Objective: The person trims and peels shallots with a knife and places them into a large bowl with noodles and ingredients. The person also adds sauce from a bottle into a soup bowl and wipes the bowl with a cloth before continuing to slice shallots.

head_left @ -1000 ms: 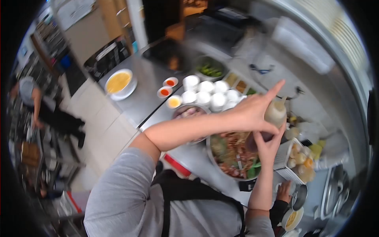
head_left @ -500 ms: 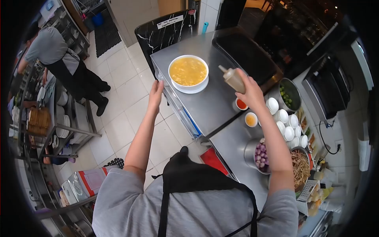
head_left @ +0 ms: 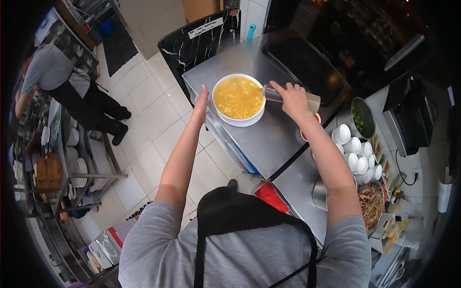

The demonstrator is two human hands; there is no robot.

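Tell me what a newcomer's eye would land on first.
Likely the white bowl of yellow soup, upper center on the steel counter. Next comes the squeeze bottle in the right hand, its nozzle end at the bowl's right side. Then the stacked white cups, farther right.

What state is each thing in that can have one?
Bowl: filled nearly to the rim
Squeeze bottle: tipped sideways, nozzle at bowl's rim
Right hand: closed around bottle
Left hand: open, holding nothing
White cups: stacked
Metal pot: uncovered
Shelf plates: stacked
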